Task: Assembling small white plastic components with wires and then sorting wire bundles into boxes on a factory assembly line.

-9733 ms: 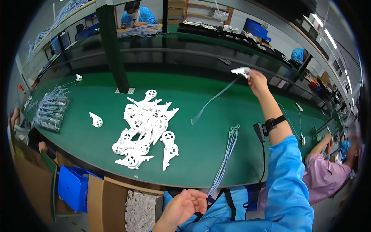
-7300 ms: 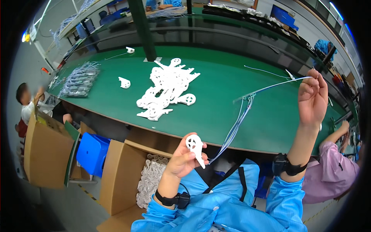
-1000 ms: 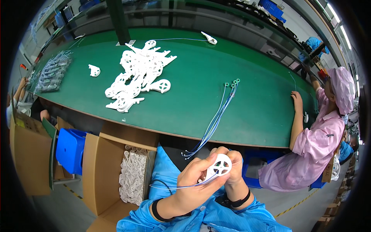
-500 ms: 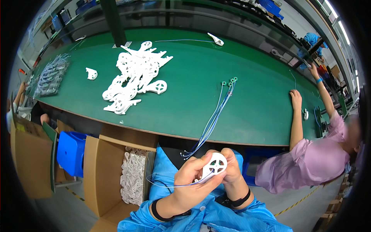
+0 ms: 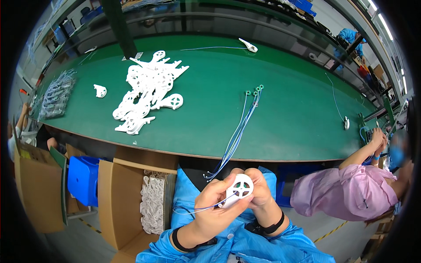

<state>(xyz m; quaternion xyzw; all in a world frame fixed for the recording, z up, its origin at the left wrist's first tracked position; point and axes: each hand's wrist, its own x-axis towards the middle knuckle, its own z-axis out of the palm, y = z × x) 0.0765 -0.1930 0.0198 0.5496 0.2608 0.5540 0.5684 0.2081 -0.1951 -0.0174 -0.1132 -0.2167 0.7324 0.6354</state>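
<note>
Close to my body, in front of the table edge, both hands hold a white plastic housing (image 5: 233,198) with a round spoked end. My left hand (image 5: 211,206) is closed on its left and lower side. The fingers of my right hand (image 5: 260,191) press against its right side and top. Through the spoke openings something green shows inside. A thin blue-and-white wire (image 5: 186,213) runs from the housing and loops left past my left hand. Just beyond lies a bundle of wires (image 5: 238,136) with small green ring-shaped boards at its far end; the near ends hang over the edge.
On the green table (image 5: 298,118), a pile of white housings (image 5: 149,85) lies left of centre. A clear tray of wires (image 5: 57,96) is at far left. An open carton (image 5: 109,206) with white parts stands at lower left. A co-worker in pink (image 5: 342,188) works at right.
The housing in my hands has turned slightly, and its wire now crosses the spoked face. At right, the co-worker's hands have drawn back from the table toward a fixture at its right end.
</note>
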